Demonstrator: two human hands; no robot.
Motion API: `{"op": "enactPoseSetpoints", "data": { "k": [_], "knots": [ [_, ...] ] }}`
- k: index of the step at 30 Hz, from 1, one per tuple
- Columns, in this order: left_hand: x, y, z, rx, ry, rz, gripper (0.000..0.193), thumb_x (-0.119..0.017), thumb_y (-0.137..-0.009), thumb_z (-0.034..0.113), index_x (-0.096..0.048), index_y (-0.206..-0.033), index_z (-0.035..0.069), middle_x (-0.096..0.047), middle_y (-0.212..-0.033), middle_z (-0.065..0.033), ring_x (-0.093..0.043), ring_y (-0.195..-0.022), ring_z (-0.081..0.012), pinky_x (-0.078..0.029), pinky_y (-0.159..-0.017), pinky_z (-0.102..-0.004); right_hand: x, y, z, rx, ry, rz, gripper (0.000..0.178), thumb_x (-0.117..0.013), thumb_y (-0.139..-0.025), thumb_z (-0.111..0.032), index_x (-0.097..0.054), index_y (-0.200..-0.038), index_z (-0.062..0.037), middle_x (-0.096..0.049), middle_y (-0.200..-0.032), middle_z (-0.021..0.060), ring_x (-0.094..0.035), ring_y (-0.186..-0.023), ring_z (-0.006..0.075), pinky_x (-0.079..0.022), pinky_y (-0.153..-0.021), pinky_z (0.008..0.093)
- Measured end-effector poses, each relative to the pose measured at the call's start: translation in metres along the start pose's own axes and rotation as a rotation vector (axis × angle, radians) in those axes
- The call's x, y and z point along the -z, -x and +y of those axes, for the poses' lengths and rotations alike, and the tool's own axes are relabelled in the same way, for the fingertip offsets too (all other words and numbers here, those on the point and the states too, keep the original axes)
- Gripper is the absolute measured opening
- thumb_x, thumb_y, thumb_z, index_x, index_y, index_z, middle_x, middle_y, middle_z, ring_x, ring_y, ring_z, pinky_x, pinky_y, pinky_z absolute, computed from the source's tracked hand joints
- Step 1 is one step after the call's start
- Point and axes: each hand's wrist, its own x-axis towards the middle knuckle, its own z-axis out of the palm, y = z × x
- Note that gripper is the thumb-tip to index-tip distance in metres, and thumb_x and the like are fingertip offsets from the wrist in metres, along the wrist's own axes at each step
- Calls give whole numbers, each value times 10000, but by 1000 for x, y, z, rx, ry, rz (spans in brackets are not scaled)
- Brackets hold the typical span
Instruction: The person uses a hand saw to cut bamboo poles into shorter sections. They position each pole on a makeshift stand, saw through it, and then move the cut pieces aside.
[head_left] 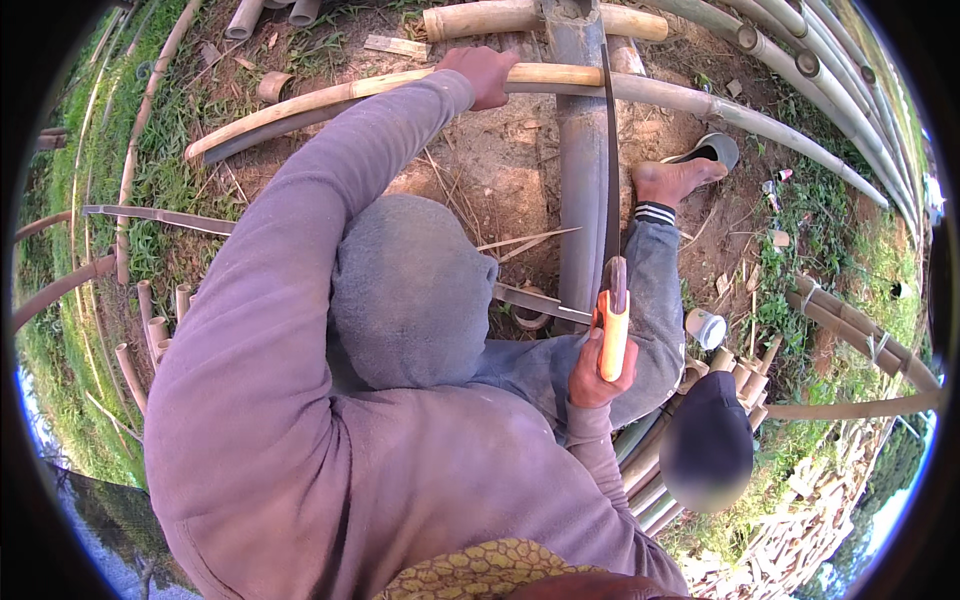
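Your left hand (482,76) was wrapped firmly over the pale bamboo pole (550,74), which lay across a thick grey bamboo log (583,190)! Your right hand (603,370) gripped the saw (613,170) by its orange handle (614,345), the long blade reaching up past the pole's right end; contact there, hard to tell! A white tub (706,328) stood beside your right leg (655,265).

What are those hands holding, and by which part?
Right hand: the saw, by its orange handle. Left hand: a bamboo pole, left of the saw.
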Motion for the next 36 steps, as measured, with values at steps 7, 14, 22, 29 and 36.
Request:
{"op": "enactPoseSetpoints", "data": {
  "k": [7, 14, 22, 29, 36],
  "knots": [
    [4, -6, 7, 32, -5, 8, 521, -744, -912, 318, -581, -1385, 173, -754, -1178, -140, -727, -1107, -362, -561, -976, -501, -81, -125, -11, 106, -20, 13, 124, -748, -926, -38, -627, -923, -11, -646, -709, 134, -634, -620, 216, -520, -623, 357],
    [12, -7, -1, -9, 0, 4, 564, -757, -901, 331, -575, -1416, 186, -751, -1205, -144, -726, -1121, -358, -564, -970, -503, -5, -12, 26, 9, 16, -13, 121, -772, -897, -1, -674, -964, 18, -688, -749, 109, -680, -644, 205, -548, -647, 352],
    [13, -37, 34, -48, 29, 77, 578, -772, -882, 317, -586, -1410, 173, -754, -1190, -152, -722, -1127, -366, -569, -983, -509, -15, -95, 4, 60, -87, -21, 444, -762, -1011, -225, -573, -1296, 58, -698, -1056, 144, -701, -857, 191, -585, -792, 334],
    [21, -49, 39, -20, 34, 17, 595, -759, -884, 313, -584, -1436, 179, -753, -1207, -144, -713, -1161, -358, -569, -997, -506, 28, -105, -20, 28, 40, -99, 522, -658, -1069, -269, -563, -1415, 110, -684, -1310, 258, -721, -1128, 302, -593, -960, 396],
    [12, -45, 38, -24, 17, 78, 534, -750, -885, 286, -594, -1385, 181, -743, -1226, -142, -713, -1153, -359, -567, -995, -503, 11, -133, -13, 170, 53, -114, 466, -668, -1074, -228, -607, -1371, 125, -693, -1320, 227, -697, -1181, 279, -553, -1015, 382]
  ]
}}
